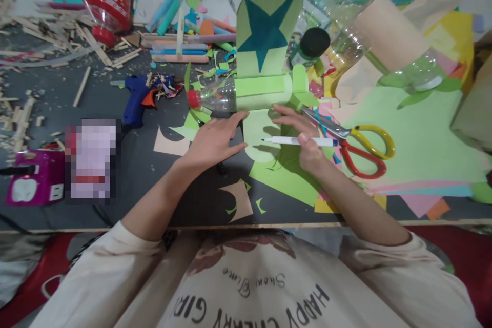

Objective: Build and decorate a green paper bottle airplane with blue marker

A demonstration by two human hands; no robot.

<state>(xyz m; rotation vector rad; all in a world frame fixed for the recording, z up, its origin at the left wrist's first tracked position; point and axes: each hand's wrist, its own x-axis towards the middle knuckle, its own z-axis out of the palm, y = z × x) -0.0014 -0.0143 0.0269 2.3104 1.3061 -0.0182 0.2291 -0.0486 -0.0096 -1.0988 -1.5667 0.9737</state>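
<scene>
A clear plastic bottle [219,97] with a red cap lies on its side, wrapped in pale green paper. Behind it rises a rounded green paper wing [246,15] bearing a dark teal star [265,25]; a second pale green wing [261,133] extends toward me. My left hand [215,138] rests at the bottle's near side, fingers spread, holding nothing. In my right hand [307,143] a white marker [284,140] is held by the thumb, its blue tip uncapped and pointing left over the near wing. The other right fingers reach toward the wrapped bottle.
Scissors [357,146] with red and yellow handles lie right of my right hand, on paper sheets [430,138]. A blue glue gun [134,97], wood sticks and a purple box [38,177] are left. Markers [180,56], a dark-capped jar [313,43] and bottles crowd the back.
</scene>
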